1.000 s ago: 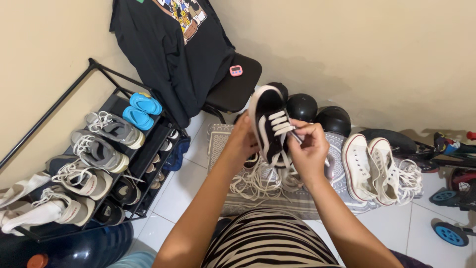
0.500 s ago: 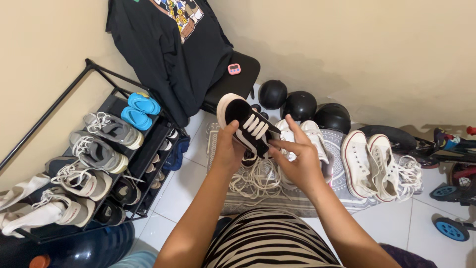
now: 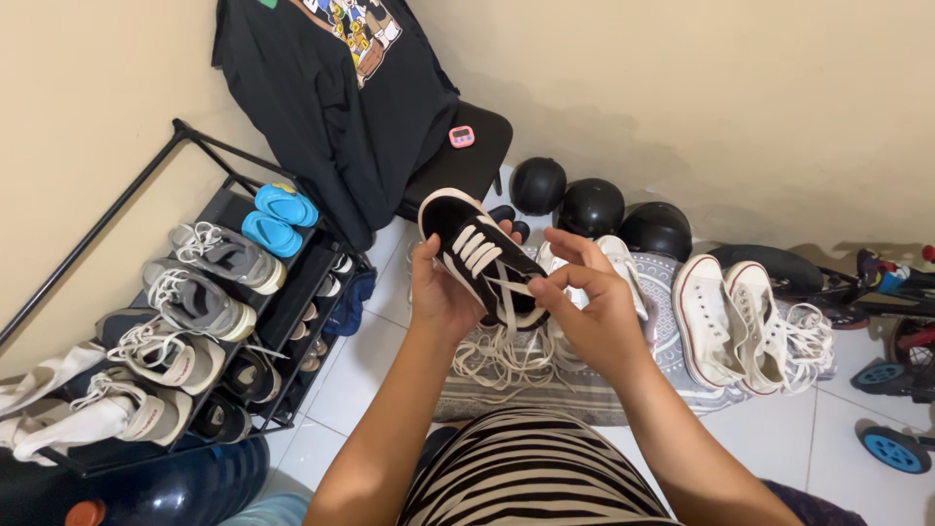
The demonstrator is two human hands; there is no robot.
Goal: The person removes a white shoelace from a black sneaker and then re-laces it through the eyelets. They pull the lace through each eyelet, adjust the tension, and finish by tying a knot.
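While my left hand (image 3: 440, 292) wraps around the black sneaker (image 3: 482, 255) from its left side, fingers closed on the sole and upper, the shoe sits mid-frame, toe pointing upper left, tilted. My right hand (image 3: 589, 312) is at the shoe's right side, thumb and fingers pinched shut on a white lace (image 3: 506, 292) near the lower eyelets. Lace ends hang down from the shoe into a loose pile of white laces (image 3: 502, 360) on the patterned rug (image 3: 584, 390) just below.

Around it:
- Right of centre, a pair of white sneakers (image 3: 735, 321) on the rug, laces undone, well apart from my hands.
- Another white shoe (image 3: 618, 258) partly hidden behind my right hand.
- Three black helmets (image 3: 594, 206) along the wall, above the rug.
- Upper centre, black chair (image 3: 467, 161) with a black shirt (image 3: 331, 107) draped over it and a small pink timer (image 3: 462, 136) on the seat.
- Left side, black shoe rack (image 3: 175, 131) with grey and white sneakers, blue sandals (image 3: 273, 214) on its top end.
- Far right edge, blue toy wheels (image 3: 891, 450), partly cut off.
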